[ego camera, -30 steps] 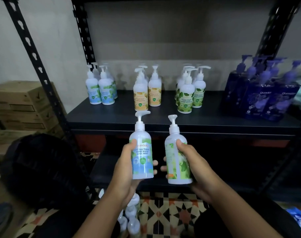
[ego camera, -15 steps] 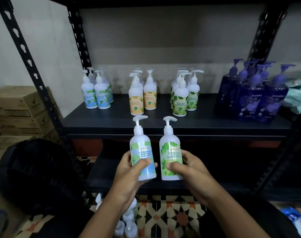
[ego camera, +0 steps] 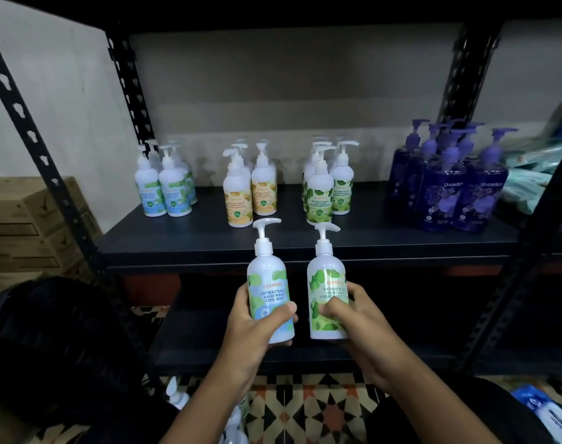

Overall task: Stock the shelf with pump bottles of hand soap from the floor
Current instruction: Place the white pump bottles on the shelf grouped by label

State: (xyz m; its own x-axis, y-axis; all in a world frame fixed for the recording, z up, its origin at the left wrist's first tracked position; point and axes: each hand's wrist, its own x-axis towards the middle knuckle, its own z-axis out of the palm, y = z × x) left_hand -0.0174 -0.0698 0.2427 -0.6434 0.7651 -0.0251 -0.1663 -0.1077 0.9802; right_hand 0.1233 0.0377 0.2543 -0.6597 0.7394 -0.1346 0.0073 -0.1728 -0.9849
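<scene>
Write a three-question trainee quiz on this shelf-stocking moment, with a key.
1. True or false: the left hand holds the Cool Mint bottle.
2. The green-leaf bottle in the right hand matches which group on the shelf? A. purple bottles B. yellow-label bottles C. green-label bottles
3. Fill in: both held bottles are in front of the shelf, and both stand ____.

Key: 1 true; 2 C; 3 upright.

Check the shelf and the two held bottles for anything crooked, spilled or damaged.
Nothing stands out. The shelf bottles stand upright in groups sorted by colour, and the left hand and right hand hold intact bottles upright.
</scene>
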